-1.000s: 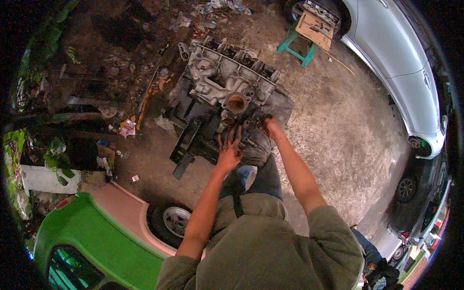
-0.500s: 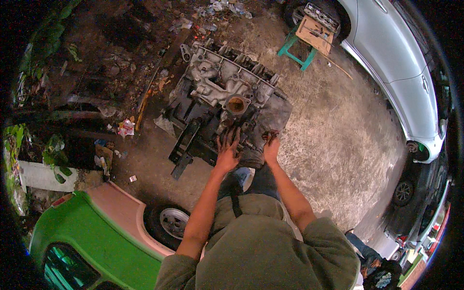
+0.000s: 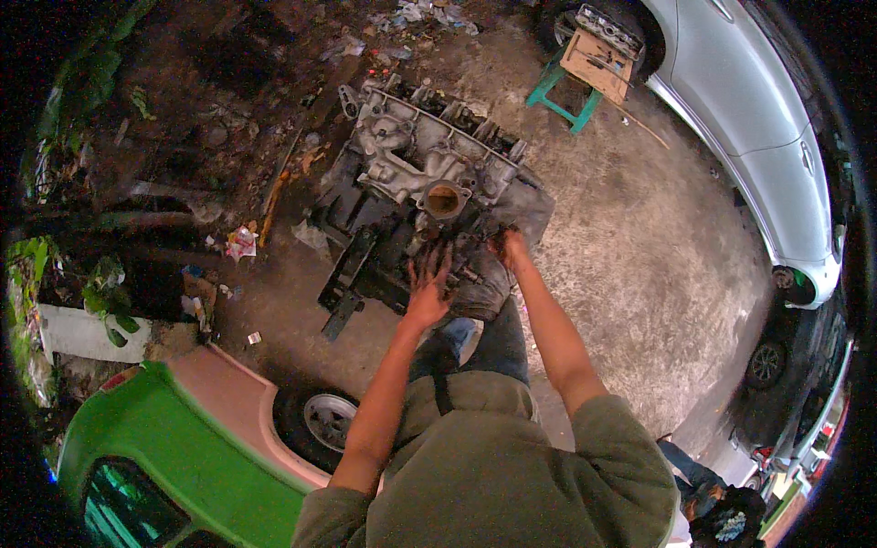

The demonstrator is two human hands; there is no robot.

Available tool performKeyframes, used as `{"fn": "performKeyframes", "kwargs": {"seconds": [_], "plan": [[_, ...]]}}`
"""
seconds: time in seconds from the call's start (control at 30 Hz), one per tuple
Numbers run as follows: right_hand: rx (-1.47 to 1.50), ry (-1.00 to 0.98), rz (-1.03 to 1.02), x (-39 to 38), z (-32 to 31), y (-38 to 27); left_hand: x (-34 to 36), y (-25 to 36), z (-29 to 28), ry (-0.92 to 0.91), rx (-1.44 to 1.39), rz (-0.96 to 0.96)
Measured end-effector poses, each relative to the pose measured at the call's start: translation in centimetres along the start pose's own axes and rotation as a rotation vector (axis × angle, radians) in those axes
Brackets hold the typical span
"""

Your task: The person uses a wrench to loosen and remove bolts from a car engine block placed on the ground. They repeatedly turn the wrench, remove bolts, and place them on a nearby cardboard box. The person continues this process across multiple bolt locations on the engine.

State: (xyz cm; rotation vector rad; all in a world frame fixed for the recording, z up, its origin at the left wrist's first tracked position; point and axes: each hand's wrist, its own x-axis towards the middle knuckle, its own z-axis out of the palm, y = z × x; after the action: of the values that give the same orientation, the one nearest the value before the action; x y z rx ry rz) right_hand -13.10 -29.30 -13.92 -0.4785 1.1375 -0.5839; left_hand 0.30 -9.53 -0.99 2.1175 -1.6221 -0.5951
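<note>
A greasy car engine (image 3: 425, 151) sits on the ground ahead of me, with a grey cast manifold and a rusty round opening (image 3: 444, 199) facing up. Against its near end lies my left hand (image 3: 431, 290), fingers spread over the dark parts and blackened with grease. My right hand (image 3: 509, 248) is at the engine's near right corner, fingers curled around something dark that I cannot make out. A black metal bracket (image 3: 349, 279) sticks out on the engine's left side.
Far right, a green stool (image 3: 575, 111) carries a wooden board (image 3: 594, 68) with metal parts. A silver car (image 3: 740, 110) flanks the right; a green and pink car (image 3: 210, 402) stands near left. Litter and soil lie left. Another person (image 3: 722, 511) is at lower right.
My right hand has moved a little farther forward and left, in against the engine. My left hand stays in nearly the same place.
</note>
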Motion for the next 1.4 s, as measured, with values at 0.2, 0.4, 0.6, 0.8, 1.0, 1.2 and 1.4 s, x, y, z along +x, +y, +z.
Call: {"fn": "performKeyframes", "kwargs": {"seconds": [0.2, 0.4, 0.6, 0.8, 1.0, 1.2, 1.4], "plan": [[-0.131, -0.052, 0.05, 2.3, -0.8, 0.3, 0.4, 0.3, -0.2, 0.015, -0.009, 0.002], [-0.245, 0.101, -0.083, 3.3, -0.9, 1.5, 0.3, 0.5, -0.5, 0.001, -0.032, -0.007], [-1.013, 0.19, -0.776, -4.1, 0.3, 2.8, 0.2, 0.7, -0.5, 0.024, -0.059, -0.012], [-1.246, -0.116, -0.916, -11.8, -0.1, 2.8, 0.3, 0.8, -0.8, -0.005, -0.061, -0.014], [-0.93, 0.12, -0.969, -8.0, -2.6, 4.8, 0.3, 0.7, -0.6, 0.03, -0.036, 0.013], [-0.388, 0.217, -0.529, -1.2, -2.9, 4.0, 0.1, 0.0, 0.0, 0.028, -0.024, 0.024], [-0.135, 0.255, -0.097, 0.9, -0.6, 0.4, 0.3, -0.1, -0.1, -0.008, -0.011, 0.014]]}}
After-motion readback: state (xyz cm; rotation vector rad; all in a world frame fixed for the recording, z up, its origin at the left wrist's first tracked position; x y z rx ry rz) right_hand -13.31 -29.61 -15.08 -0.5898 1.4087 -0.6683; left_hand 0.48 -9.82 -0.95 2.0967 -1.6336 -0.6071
